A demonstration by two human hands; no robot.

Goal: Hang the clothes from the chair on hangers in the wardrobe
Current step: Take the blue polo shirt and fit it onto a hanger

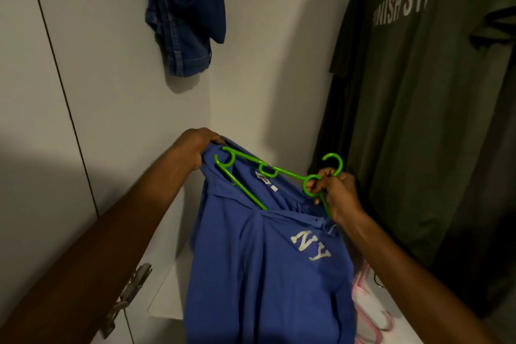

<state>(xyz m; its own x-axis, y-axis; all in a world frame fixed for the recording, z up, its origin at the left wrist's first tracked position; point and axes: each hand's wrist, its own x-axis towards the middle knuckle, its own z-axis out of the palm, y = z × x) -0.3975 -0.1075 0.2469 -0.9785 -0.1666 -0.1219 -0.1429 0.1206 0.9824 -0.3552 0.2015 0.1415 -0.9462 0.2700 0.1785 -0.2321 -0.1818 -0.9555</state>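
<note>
The person stands at the open wardrobe (268, 70) with a blue shirt (265, 268) marked "NY" held between both hands, in front of the wardrobe interior and below the level of the garments already hanging.

The left hand (199, 145) grips the shirt at one shoulder, its fingers curled round a fold of fabric next to the end of a green hanger (252, 176). The right hand (336, 193) pinches the hanger at the neck, just below the hook, with fingers wrapped round the plastic. One arm of the hanger lies inside the collar opening toward the left hand; the other arm runs down behind the right hand, and whether it sits fully inside the far shoulder cannot be told.

Status of the task:
- A dark green T-shirt (424, 109) hangs at the right of the wardrobe.
- A pair of blue jeans (185, 17) hangs at the upper left.
- The rail is out of view, so how these two are hung cannot be seen.
- The blue shirt is being fitted onto its hanger and is not yet hung.

Remaining steps, as judged: seat both shoulders on the hanger, raise the hook to the rail, then hang any further clothes. The chair is out of view, so the remaining count cannot be told. Pink hangers (371, 313) lie on the wardrobe floor at lower right.
</note>
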